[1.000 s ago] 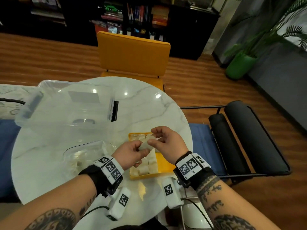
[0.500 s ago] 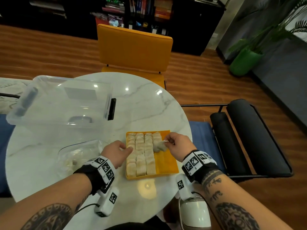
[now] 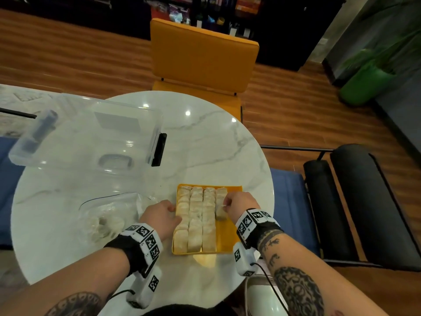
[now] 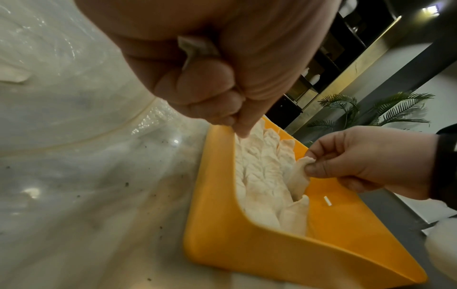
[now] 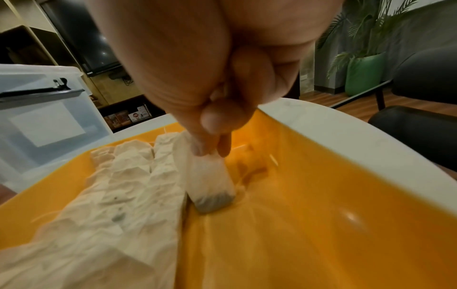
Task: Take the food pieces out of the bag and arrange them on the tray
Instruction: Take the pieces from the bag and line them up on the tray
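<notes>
A yellow tray [image 3: 227, 248] [image 4: 222, 224] [image 5: 321, 195] lies on the white marble table [image 3: 205, 144]. Three full rows of pale food pieces [image 3: 196, 220] [image 4: 259, 176] [image 5: 123, 185] fill its left side, with a short fourth row beside them. My right hand [image 3: 224, 205] [image 4: 309, 168] [image 5: 210, 150] pinches one food piece [image 3: 220, 213] [image 4: 298, 181] [image 5: 210, 181] by its top. The piece's lower end touches the tray floor in the fourth row. My left hand [image 3: 173, 213] [image 4: 237, 125] is curled at the tray's left rim. A pale scrap [image 4: 195, 48] shows inside its fist. The clear bag [image 3: 109, 215] lies left of the tray.
A large clear storage box [image 3: 86, 137] stands on the table's left half. An orange chair [image 3: 202, 55] is behind the table and a black padded chair [image 3: 364, 201] to its right. The tray's right strip is bare yellow.
Both hands held one piece above the tray a second ago. The right hand has since carried it down into the fourth row, and the left hand has dropped to the tray's left rim.
</notes>
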